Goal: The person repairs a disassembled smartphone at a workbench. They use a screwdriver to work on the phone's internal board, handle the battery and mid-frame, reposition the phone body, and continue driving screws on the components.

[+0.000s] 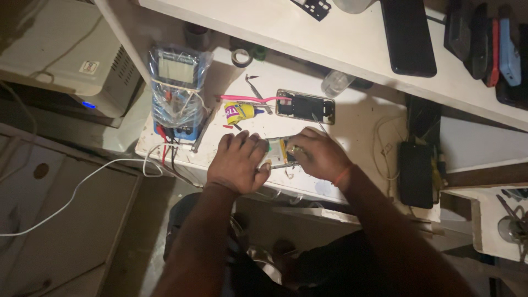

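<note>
Two hands meet on the opened phone with its pale battery (278,152) at the white surface's (363,118) near edge: left hand (237,162) should press flat, right hand's (319,155) fingers pinching a thin metal tool (318,124) gently.

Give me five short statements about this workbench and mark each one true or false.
1. Both hands rest on the opened phone at the bench's front edge. True.
2. The right hand holds a thin metal tool. True.
3. The multimeter lies bare on the bench. False: it is wrapped in a clear plastic bag.
4. The yellow glue bottle lies to the right of the second opened phone. False: it lies to its left.
5. The left hand wears an orange wristband. False: the band is on the right wrist.
</note>
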Demonstrator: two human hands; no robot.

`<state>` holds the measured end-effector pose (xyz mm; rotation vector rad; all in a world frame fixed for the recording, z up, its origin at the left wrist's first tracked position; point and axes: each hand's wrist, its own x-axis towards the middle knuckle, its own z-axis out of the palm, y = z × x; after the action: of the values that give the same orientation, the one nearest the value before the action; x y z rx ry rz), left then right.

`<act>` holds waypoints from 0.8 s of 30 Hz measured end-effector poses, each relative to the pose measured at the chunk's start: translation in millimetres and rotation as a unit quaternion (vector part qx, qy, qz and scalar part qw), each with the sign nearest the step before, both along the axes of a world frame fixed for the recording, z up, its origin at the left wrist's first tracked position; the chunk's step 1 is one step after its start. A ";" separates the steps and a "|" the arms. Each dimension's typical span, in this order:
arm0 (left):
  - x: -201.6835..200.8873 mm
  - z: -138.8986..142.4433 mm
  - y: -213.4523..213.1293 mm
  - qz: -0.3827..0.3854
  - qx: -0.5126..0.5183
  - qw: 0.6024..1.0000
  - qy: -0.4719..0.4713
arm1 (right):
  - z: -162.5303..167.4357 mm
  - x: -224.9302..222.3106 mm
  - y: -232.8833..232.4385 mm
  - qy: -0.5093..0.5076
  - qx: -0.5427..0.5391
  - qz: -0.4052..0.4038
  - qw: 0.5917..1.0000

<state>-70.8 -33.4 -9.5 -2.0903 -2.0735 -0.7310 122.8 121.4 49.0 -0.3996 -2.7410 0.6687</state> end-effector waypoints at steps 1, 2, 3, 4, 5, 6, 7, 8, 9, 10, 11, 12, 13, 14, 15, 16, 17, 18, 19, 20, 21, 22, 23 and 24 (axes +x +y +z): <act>-0.2 0.4 0.6 0.002 -0.005 1.000 0.005 | -1.8 0.0 0.7 -0.004 -0.006 -0.008 1.000; -0.3 0.8 0.4 0.004 -0.010 1.000 0.009 | -3.4 0.1 0.6 -0.009 -0.012 -0.017 1.000; 0.0 1.0 0.1 0.005 -0.016 1.000 0.013 | -4.8 0.4 0.5 -0.014 -0.019 -0.026 0.999; -0.1 1.3 -0.1 0.001 -0.017 1.000 0.004 | -5.8 0.2 0.6 0.003 -0.020 -0.025 0.999; -0.3 1.5 -0.5 -0.002 -0.019 1.000 -0.004 | -6.7 -0.3 0.5 0.020 -0.022 -0.024 0.999; -0.4 1.6 -1.0 -0.006 -0.020 1.000 -0.013 | -7.3 -1.1 -0.1 0.038 -0.023 -0.023 0.999; 0.0 1.6 -1.3 -0.005 -0.017 1.000 -0.012 | -7.5 -1.7 -0.7 0.031 -0.024 -0.034 0.999; 0.2 1.6 -1.5 -0.003 -0.013 1.000 -0.010 | -7.2 -2.8 -1.5 0.024 -0.025 -0.045 0.998; 0.5 1.6 -1.6 -0.002 -0.010 1.000 -0.008 | -6.8 -4.1 -2.4 0.018 -0.027 -0.056 0.998; 0.4 1.6 -1.8 0.000 -0.007 1.000 -0.003 | -6.4 -6.0 -3.7 0.025 -0.025 -0.061 0.998; 0.5 1.5 -1.6 0.002 -0.004 1.000 0.001 | -5.9 -7.9 -4.9 0.033 -0.022 -0.066 0.997; 0.6 1.5 -1.5 0.003 -0.001 1.000 0.006 | -5.1 -9.6 -5.8 0.040 -0.021 -0.070 0.997; 0.9 1.3 -1.4 0.005 0.002 1.000 0.005 | -4.2 -10.7 -6.5 0.034 -0.018 -0.076 0.996; 1.0 1.2 -1.4 0.006 0.004 1.000 0.005 | -3.4 -11.8 -7.0 0.028 -0.016 -0.082 0.996; 1.1 1.1 -1.3 0.007 0.007 1.000 0.003 | -2.8 -12.5 -7.2 0.021 -0.014 -0.088 0.996; 1.3 1.0 -1.5 0.006 0.005 1.000 0.001 | -2.4 -12.7 -7.5 0.022 -0.018 -0.091 0.995; 1.0 0.9 -1.2 0.006 0.003 1.000 0.000 | -2.4 -12.7 -7.3 0.022 -0.022 -0.095 0.995; 0.8 0.8 -1.5 0.005 0.002 1.000 -0.002 | -2.9 -12.7 -7.1 0.023 -0.026 -0.099 0.995; 0.5 0.8 -1.9 0.004 0.004 1.000 -0.003 | -4.0 -12.5 -6.6 0.014 -0.028 -0.105 0.994; 0.0 0.9 -1.9 0.002 0.006 1.000 -0.004 | -5.3 -12.2 -5.7 0.005 -0.030 -0.111 0.993; 0.2 0.9 -1.8 0.000 0.008 1.000 -0.005 | -7.1 -11.2 -4.6 -0.004 -0.031 -0.117 0.993; 0.3 1.0 -2.2 0.001 0.007 1.000 -0.002 | -9.2 -10.1 -3.4 0.016 -0.046 -0.109 0.993; 0.5 1.0 -2.1 0.002 0.007 1.000 0.001 | -11.3 -8.5 -1.1 0.037 -0.061 -0.101 0.992; 0.2 1.1 -1.8 0.003 0.007 1.000 0.005 | -13.5 -6.7 1.6 0.058 -0.075 -0.093 0.991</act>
<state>-70.6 -35.2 -8.4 -2.0747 -2.0640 -0.7307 116.0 123.0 35.5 -0.6211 -2.5148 0.8231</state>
